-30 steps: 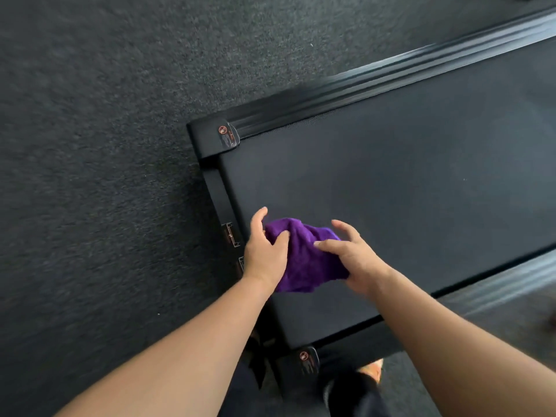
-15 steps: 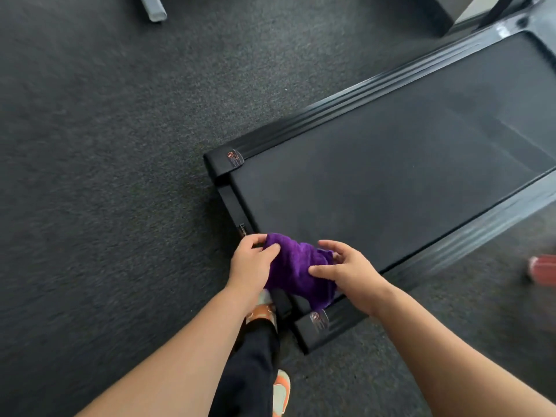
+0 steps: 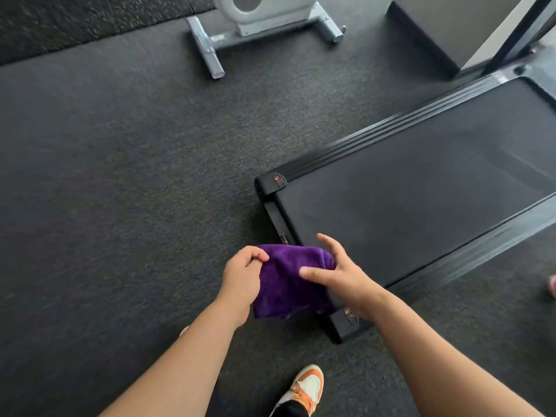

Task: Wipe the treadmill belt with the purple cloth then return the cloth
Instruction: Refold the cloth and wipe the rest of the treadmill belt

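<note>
The purple cloth (image 3: 288, 281) hangs in the air between both hands, just off the rear end of the treadmill. My left hand (image 3: 242, 276) pinches its upper left corner. My right hand (image 3: 338, 273) grips its right side with the fingers spread over the fabric. The black treadmill belt (image 3: 415, 194) stretches away to the upper right, framed by ribbed black side rails (image 3: 376, 133). The cloth covers part of the rear end cap and is lifted clear of the belt.
Dark speckled rubber flooring (image 3: 120, 191) surrounds the treadmill. A grey metal base of another exercise machine (image 3: 210, 46) stands at the top. My orange and white shoe (image 3: 304, 386) is on the floor below the cloth. A pink object (image 3: 552, 285) shows at the right edge.
Both hands have lifted the cloth off the rear of the belt and drawn it back past the treadmill's end. The view has risen, showing more floor and the grey machine base.
</note>
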Demonstrator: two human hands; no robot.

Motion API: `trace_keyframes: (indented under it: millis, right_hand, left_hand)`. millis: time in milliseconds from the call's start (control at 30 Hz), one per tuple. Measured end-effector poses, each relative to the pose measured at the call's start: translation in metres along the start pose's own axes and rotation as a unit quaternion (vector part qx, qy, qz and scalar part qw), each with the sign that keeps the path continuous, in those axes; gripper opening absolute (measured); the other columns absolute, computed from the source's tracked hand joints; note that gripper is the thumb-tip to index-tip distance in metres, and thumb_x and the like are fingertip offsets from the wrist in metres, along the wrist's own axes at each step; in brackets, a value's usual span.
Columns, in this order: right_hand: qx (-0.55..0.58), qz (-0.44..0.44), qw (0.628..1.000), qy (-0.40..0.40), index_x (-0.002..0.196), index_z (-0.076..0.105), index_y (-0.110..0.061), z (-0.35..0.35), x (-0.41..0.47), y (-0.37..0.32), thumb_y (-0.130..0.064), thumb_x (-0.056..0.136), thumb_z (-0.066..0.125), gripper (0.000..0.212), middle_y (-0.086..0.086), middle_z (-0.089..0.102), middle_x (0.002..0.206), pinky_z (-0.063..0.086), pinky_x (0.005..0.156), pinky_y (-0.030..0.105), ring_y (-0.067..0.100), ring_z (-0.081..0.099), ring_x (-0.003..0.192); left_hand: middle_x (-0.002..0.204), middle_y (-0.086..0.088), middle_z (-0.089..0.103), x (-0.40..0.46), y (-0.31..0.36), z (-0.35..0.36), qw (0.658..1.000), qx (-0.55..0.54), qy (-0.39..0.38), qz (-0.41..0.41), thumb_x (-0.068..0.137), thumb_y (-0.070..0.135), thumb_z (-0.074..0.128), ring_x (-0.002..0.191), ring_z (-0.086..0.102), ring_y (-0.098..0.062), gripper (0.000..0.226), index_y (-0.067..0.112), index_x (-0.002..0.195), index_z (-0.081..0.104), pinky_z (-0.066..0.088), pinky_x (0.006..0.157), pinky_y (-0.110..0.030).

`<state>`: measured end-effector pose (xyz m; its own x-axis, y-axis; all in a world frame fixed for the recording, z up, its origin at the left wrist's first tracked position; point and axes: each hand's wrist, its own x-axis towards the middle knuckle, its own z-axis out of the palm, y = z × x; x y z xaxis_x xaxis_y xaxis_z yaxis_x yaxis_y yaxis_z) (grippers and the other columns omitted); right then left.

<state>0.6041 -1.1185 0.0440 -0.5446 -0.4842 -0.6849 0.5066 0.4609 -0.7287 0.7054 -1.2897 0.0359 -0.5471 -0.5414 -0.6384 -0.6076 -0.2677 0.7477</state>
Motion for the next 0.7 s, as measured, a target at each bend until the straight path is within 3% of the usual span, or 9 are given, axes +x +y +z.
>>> trace_keyframes:
  millis: [67, 167, 267, 333, 433, 500, 567, 633, 700]
  right_hand:
    - [0.021, 0.009, 0.997, -0.073, 0.147, 0.026, -0.046, 0.017, 0.002, -0.013, 0.002, 0.068, 0.084, 0.109, -0.003, 0.057, 0.131, 0.050, 0.103, 0.042, 0.015, 0.065, 0.115]
    - [0.028, -0.012, 0.998, -0.054, 0.146, 0.033, -0.050, 0.054, 0.011, -0.035, 0.010, 0.074, 0.072, 0.101, -0.001, 0.058, 0.136, 0.050, 0.102, 0.039, 0.015, 0.063, 0.118]
    - [-0.017, -0.027, 0.998, -0.056, 0.134, 0.054, -0.046, 0.097, 0.023, -0.064, 0.010, 0.075, 0.069, 0.083, -0.003, 0.061, 0.135, 0.050, 0.103, 0.036, 0.012, 0.063, 0.118]
    - [-0.116, -0.024, 0.992, -0.050, 0.140, 0.049, -0.042, 0.128, 0.029, -0.088, 0.006, 0.071, 0.075, 0.088, -0.007, 0.060, 0.132, 0.051, 0.099, 0.027, 0.009, 0.063, 0.114]
    - [-0.256, -0.050, 0.965, 0.006, 0.141, 0.046, -0.037, 0.176, 0.039, -0.126, -0.008, 0.067, 0.082, 0.087, -0.012, 0.058, 0.124, 0.051, 0.097, 0.027, 0.009, 0.060, 0.112]
    - [-0.261, -0.090, 0.960, 0.043, 0.128, 0.057, -0.033, 0.201, 0.048, -0.145, -0.011, 0.068, 0.083, 0.070, -0.013, 0.064, 0.116, 0.052, 0.095, 0.030, 0.008, 0.062, 0.107]
    - [-0.271, -0.115, 0.953, 0.068, 0.120, 0.062, -0.029, 0.220, 0.056, -0.167, -0.015, 0.069, 0.085, 0.058, -0.008, 0.061, 0.117, 0.046, 0.094, 0.022, 0.009, 0.059, 0.109]
    - [-0.280, -0.118, 0.949, 0.086, 0.120, 0.063, -0.024, 0.234, 0.063, -0.188, -0.018, 0.070, 0.086, 0.056, -0.005, 0.044, 0.129, 0.033, 0.097, 0.014, 0.007, 0.046, 0.118]
    - [-0.249, -0.105, 0.958, 0.093, 0.120, 0.065, -0.018, 0.241, 0.067, -0.211, -0.016, 0.070, 0.086, 0.055, -0.006, 0.039, 0.133, 0.032, 0.105, 0.018, 0.006, 0.042, 0.124]
  left_hand:
    - [0.100, -0.003, 0.076, 0.006, 0.013, -0.032, 0.997, -0.050, -0.016, -0.060, 0.099, 0.001, 0.049, 0.089, 0.067, -0.019, 0.038, 0.023, 0.084, 0.076, 0.050, 0.071, -0.031]
    - [0.111, -0.009, 0.076, 0.013, 0.031, -0.085, 0.980, -0.101, -0.144, -0.095, 0.084, -0.014, 0.062, 0.103, 0.072, -0.023, 0.043, 0.017, 0.112, 0.073, 0.056, 0.085, -0.034]
    - [0.121, -0.005, 0.071, 0.030, 0.042, -0.136, 0.980, 0.032, -0.192, -0.048, 0.065, -0.020, 0.074, 0.112, 0.068, -0.019, 0.073, 0.032, 0.116, 0.070, 0.054, 0.100, -0.037]
    - [0.123, 0.001, 0.067, 0.045, 0.055, -0.168, 0.975, 0.138, -0.173, -0.004, 0.061, -0.011, 0.079, 0.109, 0.066, -0.014, 0.080, 0.041, 0.120, 0.066, 0.055, 0.095, -0.031]
    - [0.125, 0.007, 0.065, 0.060, 0.083, -0.214, 0.957, 0.244, -0.138, 0.068, 0.068, 0.002, 0.073, 0.108, 0.065, -0.015, 0.075, 0.036, 0.134, 0.062, 0.051, 0.083, -0.019]
    - [0.119, 0.007, 0.065, 0.069, 0.103, -0.240, 0.951, 0.268, -0.106, 0.111, 0.069, 0.009, 0.072, 0.105, 0.062, -0.014, 0.062, 0.035, 0.125, 0.066, 0.044, 0.077, -0.013]
    - [0.108, 0.004, 0.059, 0.078, 0.126, -0.261, 0.941, 0.291, -0.086, 0.147, 0.070, 0.013, 0.074, 0.098, 0.058, -0.016, 0.044, 0.037, 0.106, 0.068, 0.038, 0.070, -0.013]
    - [0.111, 0.005, 0.049, 0.087, 0.147, -0.279, 0.934, 0.301, -0.076, 0.175, 0.069, 0.015, 0.077, 0.108, 0.050, -0.016, 0.034, 0.035, 0.095, 0.067, 0.037, 0.083, -0.018]
    - [0.122, 0.010, 0.046, 0.096, 0.169, -0.293, 0.935, 0.294, -0.090, 0.179, 0.069, 0.014, 0.079, 0.118, 0.042, -0.011, 0.029, 0.029, 0.092, 0.068, 0.035, 0.097, -0.023]
